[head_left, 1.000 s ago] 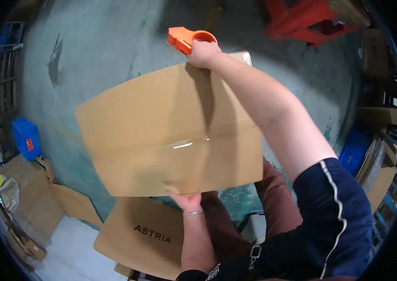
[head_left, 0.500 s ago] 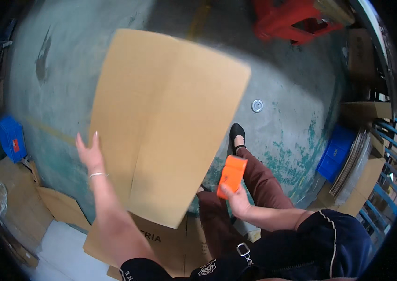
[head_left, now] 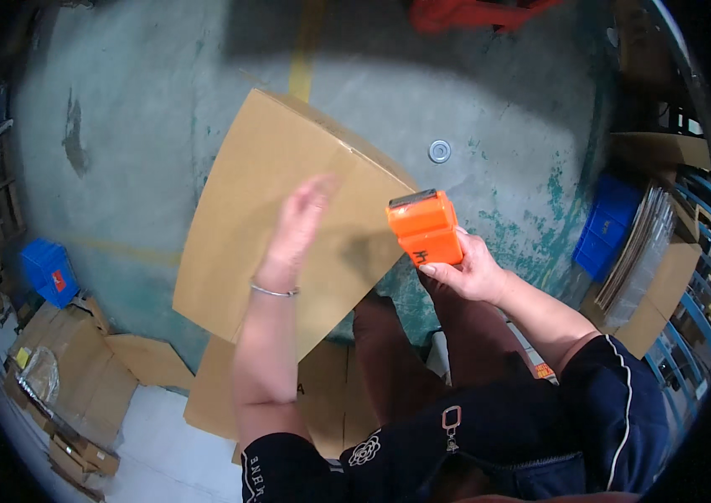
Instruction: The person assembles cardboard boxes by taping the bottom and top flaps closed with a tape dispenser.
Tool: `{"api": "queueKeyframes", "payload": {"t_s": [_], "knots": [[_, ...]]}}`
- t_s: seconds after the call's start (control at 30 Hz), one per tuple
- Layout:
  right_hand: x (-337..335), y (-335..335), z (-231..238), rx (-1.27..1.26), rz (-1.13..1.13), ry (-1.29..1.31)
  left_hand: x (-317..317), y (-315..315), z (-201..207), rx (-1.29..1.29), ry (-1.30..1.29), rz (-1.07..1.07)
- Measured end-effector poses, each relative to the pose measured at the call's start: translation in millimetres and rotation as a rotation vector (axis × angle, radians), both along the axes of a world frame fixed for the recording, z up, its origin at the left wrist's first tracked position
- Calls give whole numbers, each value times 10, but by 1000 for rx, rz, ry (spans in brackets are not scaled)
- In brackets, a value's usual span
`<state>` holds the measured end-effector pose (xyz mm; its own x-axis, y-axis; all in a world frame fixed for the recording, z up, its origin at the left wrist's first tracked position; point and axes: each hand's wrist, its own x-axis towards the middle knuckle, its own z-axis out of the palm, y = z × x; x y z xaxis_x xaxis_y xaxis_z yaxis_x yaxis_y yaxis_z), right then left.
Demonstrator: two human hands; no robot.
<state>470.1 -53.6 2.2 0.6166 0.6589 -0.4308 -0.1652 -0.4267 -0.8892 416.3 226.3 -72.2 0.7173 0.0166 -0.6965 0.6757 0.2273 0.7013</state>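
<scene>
A large brown cardboard box (head_left: 246, 210) stands in front of me, turned at an angle, with its broad plain face up and a narrow side showing along its far right edge. Over that face is my left hand (head_left: 301, 220), fingers stretched out and smeared by motion; it holds nothing, and I cannot tell whether it touches the cardboard. My right hand (head_left: 477, 270) grips a boxy orange tape dispenser (head_left: 426, 230) with a dark strip along its top end, held by the box's right corner. The fingers behind the dispenser are partly hidden.
Another cardboard box (head_left: 334, 390) sits beneath, by my legs. A round grey disc (head_left: 439, 151) lies on the floor. Blue crates stand at left (head_left: 49, 272) and right (head_left: 602, 226), the right one beside stacked flat cardboard (head_left: 632, 256). A red object (head_left: 481, 12) is at the far edge.
My left hand has swung right from the box's left edge to above its face. My right hand has raised the tape dispenser toward the right corner. The box has turned, showing its narrow side.
</scene>
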Motion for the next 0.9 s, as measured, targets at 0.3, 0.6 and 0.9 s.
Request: {"api": "queueKeyframes", "payload": {"t_s": [0.3,0.6,0.9], "knots": [[227,-325,23,59,185,-83,691,-577,522,-526,8,-209],[84,-317,-54,70,215,23,428,-521,292,-836,94,-115],[434,216,-119,-383,228,170,1011,797,182,392,7,229]]}}
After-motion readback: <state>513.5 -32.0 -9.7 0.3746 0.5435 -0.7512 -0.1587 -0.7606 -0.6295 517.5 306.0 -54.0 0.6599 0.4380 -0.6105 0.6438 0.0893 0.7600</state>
